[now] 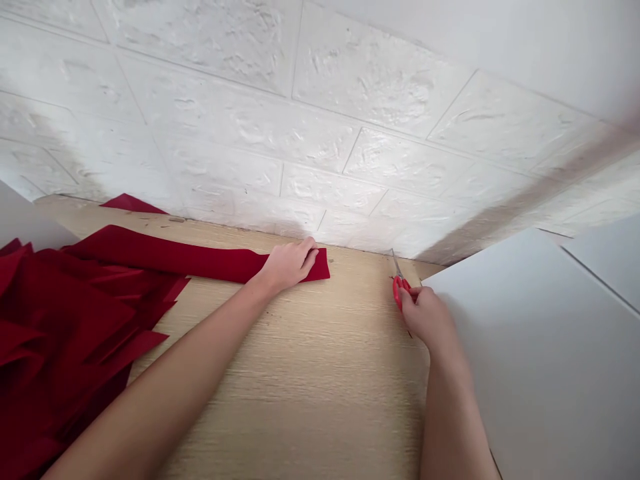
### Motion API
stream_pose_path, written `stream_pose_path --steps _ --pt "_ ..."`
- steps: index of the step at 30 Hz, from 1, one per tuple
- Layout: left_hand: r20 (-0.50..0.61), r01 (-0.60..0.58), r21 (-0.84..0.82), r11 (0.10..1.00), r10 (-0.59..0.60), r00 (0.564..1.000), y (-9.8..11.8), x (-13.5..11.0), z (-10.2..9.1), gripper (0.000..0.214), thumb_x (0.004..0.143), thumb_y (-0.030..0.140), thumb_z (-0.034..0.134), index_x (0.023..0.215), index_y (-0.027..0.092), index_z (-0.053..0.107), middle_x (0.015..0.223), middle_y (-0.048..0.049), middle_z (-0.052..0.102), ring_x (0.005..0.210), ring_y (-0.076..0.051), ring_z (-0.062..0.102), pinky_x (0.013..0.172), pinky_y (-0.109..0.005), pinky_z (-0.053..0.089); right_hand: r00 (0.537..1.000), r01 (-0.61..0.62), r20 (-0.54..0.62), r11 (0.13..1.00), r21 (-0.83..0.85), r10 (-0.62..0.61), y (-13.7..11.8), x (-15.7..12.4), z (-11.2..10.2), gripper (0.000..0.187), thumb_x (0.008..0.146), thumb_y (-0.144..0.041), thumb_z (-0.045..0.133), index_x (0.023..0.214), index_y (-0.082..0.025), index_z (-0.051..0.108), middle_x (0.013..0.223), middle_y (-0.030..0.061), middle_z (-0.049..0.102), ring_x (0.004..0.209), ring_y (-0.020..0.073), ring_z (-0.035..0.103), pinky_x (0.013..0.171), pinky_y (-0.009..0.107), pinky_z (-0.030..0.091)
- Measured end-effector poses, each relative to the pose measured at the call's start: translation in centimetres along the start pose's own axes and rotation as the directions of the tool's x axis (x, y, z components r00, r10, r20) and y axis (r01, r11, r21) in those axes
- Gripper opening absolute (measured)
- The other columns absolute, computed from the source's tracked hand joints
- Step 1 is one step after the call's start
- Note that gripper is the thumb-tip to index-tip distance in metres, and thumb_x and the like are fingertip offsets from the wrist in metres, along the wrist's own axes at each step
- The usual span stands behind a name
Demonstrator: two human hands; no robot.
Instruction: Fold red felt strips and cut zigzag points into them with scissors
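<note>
While loose red fabric pieces (65, 347) lie heaped at the far left, with a red corner of fabric (134, 204) showing against the white brick-patterned wall (225, 133), a long red fabric strip (175, 257) reaches out from beside the heap. It lies flat on the wood-grain table (280, 387), its long axis running left to right, roughly along the foot of the wall. Near the strip's right end, the left hand (293, 265) lies over the cloth with its fingers bent; whether it pinches the fabric or only presses it, I cannot tell. A short stretch of strip sticks out past the fingers, ending in a cut edge that faces the right hand. Farther right, well apart from that edge, the right hand (427, 317) is closed on the red handles of the scissors (401, 283). Their blades point away toward the wall, so the scissors' long axis stands across the strip's. From the right hand, the strip therefore lies to the left, with the left hand far nearer its end. Beyond is a white panel (540, 360).
</note>
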State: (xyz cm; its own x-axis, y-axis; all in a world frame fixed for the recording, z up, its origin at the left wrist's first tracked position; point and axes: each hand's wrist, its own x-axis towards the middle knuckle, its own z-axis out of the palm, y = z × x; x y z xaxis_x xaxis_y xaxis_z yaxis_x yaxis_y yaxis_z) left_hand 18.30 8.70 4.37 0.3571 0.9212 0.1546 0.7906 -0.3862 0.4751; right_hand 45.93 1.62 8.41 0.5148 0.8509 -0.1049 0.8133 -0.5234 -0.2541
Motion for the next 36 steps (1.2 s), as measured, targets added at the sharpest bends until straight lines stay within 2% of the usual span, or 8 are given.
stream_pose_path --steps 4,8,12,20,23,28,31,36 --pt "-0.026 0.019 -0.018 1.0 -0.019 0.999 -0.1 0.1 0.0 0.03 0.104 0.035 0.031 0.109 0.02 0.057 0.1 -0.0101 0.074 0.089 -0.029 0.071 0.071 -0.037 0.047 0.998 0.039 0.04 0.938 0.346 -0.056 -0.9 -0.6 0.8 0.015 0.094 -0.031 0.044 0.099 -0.022 0.055 0.101 0.0122 0.076 0.079 0.0234 0.07 0.066 0.034 0.048" --pt "-0.019 0.02 -0.016 1.0 -0.02 1.0 -0.1 0.1 -0.1 0.029 0.103 0.035 0.033 0.109 0.02 0.057 0.101 -0.0099 0.074 0.091 -0.029 0.071 0.072 -0.037 0.048 0.996 0.02 0.086 0.996 0.087 -0.027 -3.2 -2.1 1.2 0.033 0.095 -0.054 0.047 0.087 -0.023 0.056 0.098 0.0127 0.075 0.092 0.0296 0.07 0.074 0.038 0.046" --pt "0.0 0.031 0.006 0.999 -0.031 1.0 0.1 0.1 -0.4 0.028 0.104 0.034 0.033 0.11 0.02 0.057 0.099 -0.0091 0.075 0.09 -0.028 0.071 0.071 -0.035 0.048 0.999 0.033 0.041 0.998 -0.049 -0.031 -6.3 -4.0 1.8 0.051 0.094 -0.071 0.039 0.104 -0.023 0.056 0.104 0.0122 0.073 0.098 0.0338 0.069 0.077 0.041 0.046" --pt "-0.029 0.033 -0.005 0.999 -0.033 0.999 0.0 0.1 -0.2 0.028 0.105 0.034 0.035 0.114 0.019 0.057 0.103 -0.0091 0.076 0.094 -0.029 0.072 0.073 -0.036 0.048 0.959 0.253 0.137 0.967 -0.032 -0.246 -5.2 -3.7 3.2 0.037 0.092 -0.054 0.054 0.109 -0.021 0.058 0.098 0.0085 0.07 0.085 0.0257 0.068 0.066 0.034 0.041" --pt "-0.045 0.007 -0.011 1.0 -0.008 0.999 -0.2 0.1 0.0 0.028 0.105 0.033 0.035 0.115 0.019 0.057 0.107 -0.0085 0.076 0.095 -0.028 0.073 0.073 -0.036 0.048 0.937 0.349 -0.014 0.937 0.002 -0.349 -3.3 -2.6 2.7 0.028 0.087 -0.043 0.06 0.106 -0.022 0.065 0.092 0.0068 0.067 0.08 0.0232 0.064 0.065 0.033 0.04" --pt "-0.052 -0.024 0.015 1.0 0.025 0.998 -0.3 0.0 0.1 0.029 0.105 0.034 0.035 0.114 0.018 0.058 0.104 -0.009 0.076 0.091 -0.027 0.073 0.07 -0.034 0.046 0.809 0.567 -0.364 0.776 0.277 -0.462 -4.3 -2.5 3.6 0.033 0.091 -0.046 0.056 0.105 -0.02 0.07 0.089 0.0077 0.067 0.071 0.0193 0.058 0.068 0.035 0.047" --pt "-0.078 -0.059 0.01 0.998 0.059 0.995 -0.3 -0.2 0.2 0.029 0.105 0.034 0.035 0.113 0.019 0.059 0.103 -0.0079 0.076 0.089 -0.027 0.073 0.068 -0.034 0.045 0.804 0.594 -0.336 0.642 0.485 -0.49 -7.1 -3.0 5.3 0.037 0.092 -0.046 0.054 0.109 -0.017 0.069 0.097 0.0114 0.072 0.076 0.0198 0.064 0.069 0.034 0.052" --pt "-0.096 -0.079 -0.029 0.996 0.076 0.993 -0.2 -0.3 0.1 0.029 0.105 0.034 0.034 0.109 0.019 0.059 0.102 -0.0073 0.076 0.087 -0.025 0.072 0.066 -0.032 0.043 0.853 0.506 -0.237 0.628 0.591 -0.464 -10.1 -2.8 7.3 0.035 0.091 -0.046 0.053 0.106 -0.019 0.071 0.1 0.0109 0.077 0.073 0.0207 0.069 0.071 0.037 0.055"
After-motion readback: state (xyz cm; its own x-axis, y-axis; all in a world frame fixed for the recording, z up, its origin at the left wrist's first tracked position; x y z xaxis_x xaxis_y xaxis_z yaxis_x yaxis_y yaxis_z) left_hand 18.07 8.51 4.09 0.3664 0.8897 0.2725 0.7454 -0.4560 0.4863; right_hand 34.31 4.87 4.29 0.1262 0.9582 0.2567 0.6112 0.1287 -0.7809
